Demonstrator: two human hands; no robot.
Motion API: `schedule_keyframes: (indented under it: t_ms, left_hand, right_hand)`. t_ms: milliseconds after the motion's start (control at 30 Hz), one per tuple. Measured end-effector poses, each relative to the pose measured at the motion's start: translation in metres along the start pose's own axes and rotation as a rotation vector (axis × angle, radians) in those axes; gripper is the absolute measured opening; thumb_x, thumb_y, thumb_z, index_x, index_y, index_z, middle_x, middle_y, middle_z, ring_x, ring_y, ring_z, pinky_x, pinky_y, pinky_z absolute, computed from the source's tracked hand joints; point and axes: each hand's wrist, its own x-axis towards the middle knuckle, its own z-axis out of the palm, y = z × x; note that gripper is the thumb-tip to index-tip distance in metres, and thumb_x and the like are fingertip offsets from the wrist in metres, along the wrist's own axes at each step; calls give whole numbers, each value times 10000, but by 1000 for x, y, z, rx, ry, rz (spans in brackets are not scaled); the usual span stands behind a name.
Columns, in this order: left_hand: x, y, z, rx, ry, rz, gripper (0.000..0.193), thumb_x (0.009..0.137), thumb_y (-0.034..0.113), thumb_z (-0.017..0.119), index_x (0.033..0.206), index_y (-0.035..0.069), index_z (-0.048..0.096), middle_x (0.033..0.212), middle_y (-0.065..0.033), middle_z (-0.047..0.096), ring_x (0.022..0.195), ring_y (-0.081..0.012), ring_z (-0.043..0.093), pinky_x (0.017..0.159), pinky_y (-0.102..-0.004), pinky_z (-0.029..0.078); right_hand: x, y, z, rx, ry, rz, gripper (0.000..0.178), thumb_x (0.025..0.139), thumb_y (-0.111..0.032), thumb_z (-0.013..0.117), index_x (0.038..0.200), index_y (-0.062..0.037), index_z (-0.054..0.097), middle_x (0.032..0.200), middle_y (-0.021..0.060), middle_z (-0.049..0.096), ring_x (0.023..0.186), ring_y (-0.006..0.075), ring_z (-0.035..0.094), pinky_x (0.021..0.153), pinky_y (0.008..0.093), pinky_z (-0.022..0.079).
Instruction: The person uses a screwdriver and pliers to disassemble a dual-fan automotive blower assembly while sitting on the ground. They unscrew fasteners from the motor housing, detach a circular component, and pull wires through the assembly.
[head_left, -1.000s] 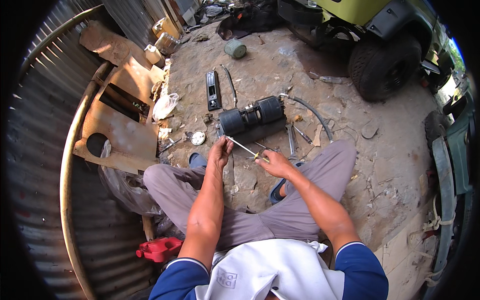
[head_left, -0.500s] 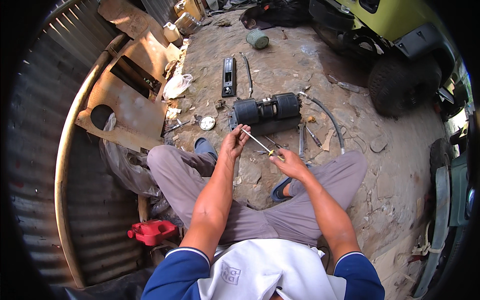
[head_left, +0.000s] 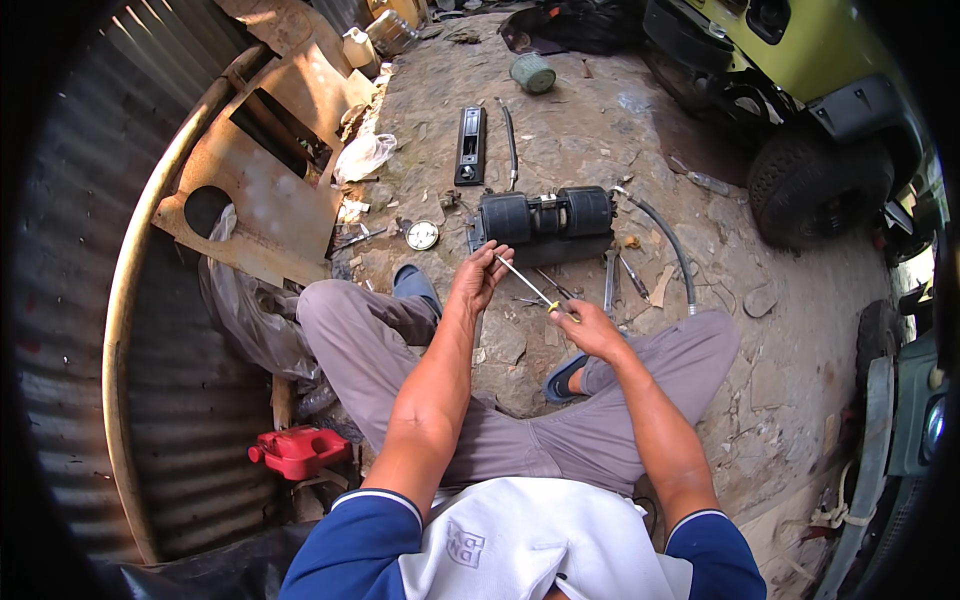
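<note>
Steel, thin and bright, is what you have between your hands: the shaft of a screwdriver [head_left: 524, 283] runs slantwise just in front of the black twin-drum blower motor [head_left: 545, 218], which lies on the cracked dirt ground [head_left: 600, 120] ahead of your knees. Your right hand [head_left: 588, 326] is closed around the screwdriver's yellow handle, on your side of the blower and a little to its right. Your left hand [head_left: 478, 279] sits at the tip end of the shaft, fingers curled and pinched together on it, directly below the blower's left drum; whether something small is also held there is too fine to tell. Just left of the blower lies a small round gauge [head_left: 422, 235] with a white face, and beyond the blower's left end a long black rectangular housing [head_left: 470, 146] with a thin black hose beside it. A grey ribbed hose [head_left: 668, 240] curves away from the blower's right end, and loose hand tools [head_left: 612, 280] lie just beside its near right corner. Far left of the blower leans a rusty cut-out metal panel [head_left: 270, 190]; well behind the blower stands a small green can [head_left: 532, 72]. Near your left hip, well apart from the blower, sits a red fuel can [head_left: 300, 450].
</note>
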Motion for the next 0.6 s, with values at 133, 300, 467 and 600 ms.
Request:
schedule_keyframes:
  t_ms: [133,300,467,600]
  left_hand:
    - [-2,-2,0,-19,-29,24,456,1019,67,476,1444,-35,346,1349,-210,542,1237,-318,578,1036,-426,516]
    - [-2,-1,4,19,-25,9,465,1014,52,482,1450,-36,343,1313,-200,567,1207,-315,599,1033,-427,520]
    - [-3,-3,7,-30,-38,-6,438,1015,63,494,1428,-33,382,1297,-185,584,1195,-304,608,1031,-427,521]
    - [0,2,14,-85,-90,7,422,998,105,553,1383,-19,436,1300,-166,594,1200,-288,607,1049,-433,501]
  right_hand:
    - [-6,-13,-8,294,-115,186,414,917,-375,659,915,38,631,758,157,658,665,250,636,644,375,490]
    - [1,0,-5,187,-40,59,382,920,-361,650,873,17,613,714,134,628,624,223,606,613,369,475]
    - [-1,1,-4,5,44,-21,428,914,-396,631,1004,21,659,911,237,685,889,380,668,768,434,499]
    - [-4,-9,-10,3,46,-12,467,912,-418,622,1079,16,666,984,264,684,974,416,656,822,452,496]
